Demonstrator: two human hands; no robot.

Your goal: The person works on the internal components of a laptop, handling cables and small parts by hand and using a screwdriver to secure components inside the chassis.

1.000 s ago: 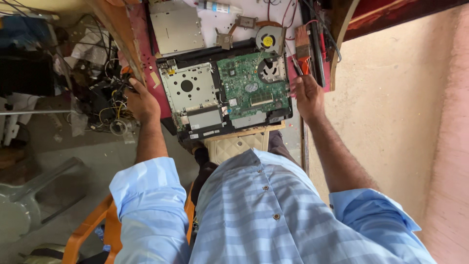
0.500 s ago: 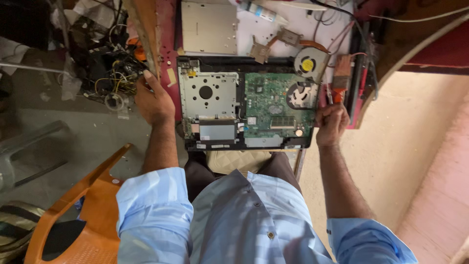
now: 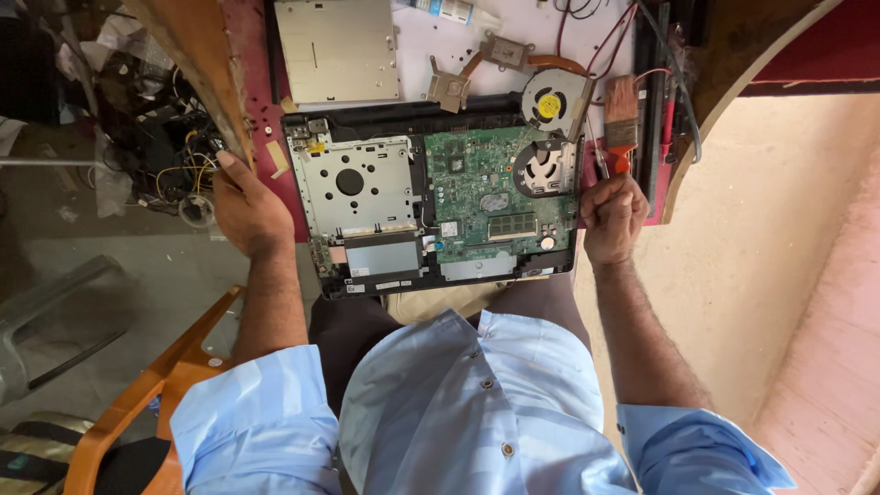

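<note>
- Compared with a moment ago, the view sits closer over the opened laptop (image 3: 440, 206), and the right hand (image 3: 612, 218), which lay further up by the tools at the edge, is now drawn in to a loose fist beside the laptop's right rim; whether it grips anything cannot be told.
- The left hand (image 3: 246, 209) has kept its place on the desk's left edge (image 3: 188, 55), fingers curled over the wooden rim, holding nothing else.
- That reads as steadying rather than work on the board.
- The laptop lies bottom-open on the desk (image 3: 568, 46) between both hands: green board (image 3: 481, 197) and fan (image 3: 543, 170) toward 3 o'clock, metal drive bay (image 3: 353, 183) toward 9 o'clock.
- At 12 o'clock lie a loose fan (image 3: 550, 103), a heat pipe (image 3: 490, 60) and a grey drive (image 3: 339, 50); a brush (image 3: 621, 119) lies just above the right hand.
</note>
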